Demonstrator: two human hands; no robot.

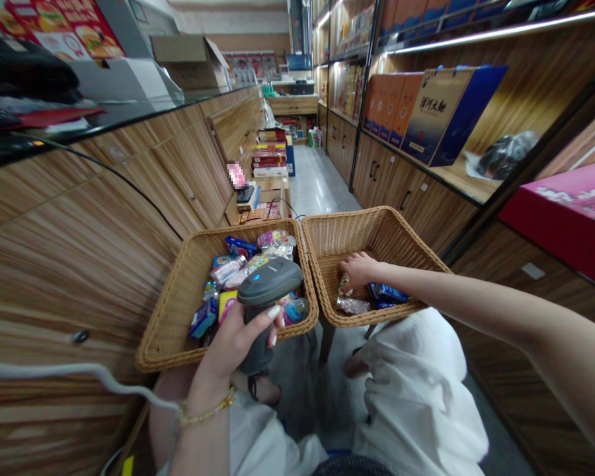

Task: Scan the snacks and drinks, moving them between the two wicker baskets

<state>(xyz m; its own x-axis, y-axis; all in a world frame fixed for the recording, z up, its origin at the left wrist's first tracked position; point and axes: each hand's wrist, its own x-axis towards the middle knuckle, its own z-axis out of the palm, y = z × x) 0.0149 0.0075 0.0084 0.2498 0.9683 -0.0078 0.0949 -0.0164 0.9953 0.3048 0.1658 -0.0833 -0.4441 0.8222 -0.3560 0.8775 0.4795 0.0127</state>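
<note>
My left hand is wrapped round the handle of a dark grey barcode scanner, which it holds over the front of the left wicker basket. Packaged sweets and snacks in blue, pink, yellow and clear wrappers lie in that basket. My right hand reaches down into the right wicker basket, its fingers bent over a small shiny packet; the fingertips are partly hidden. Close by in the same basket are a clear-wrapped pinkish packet and several blue packets.
Wooden counter panels rise on the left. A lit shelf on the right holds gift boxes, with a pink-red box nearer me. A phone stands beyond the baskets, before stacked boxes. A pale cable crosses at lower left.
</note>
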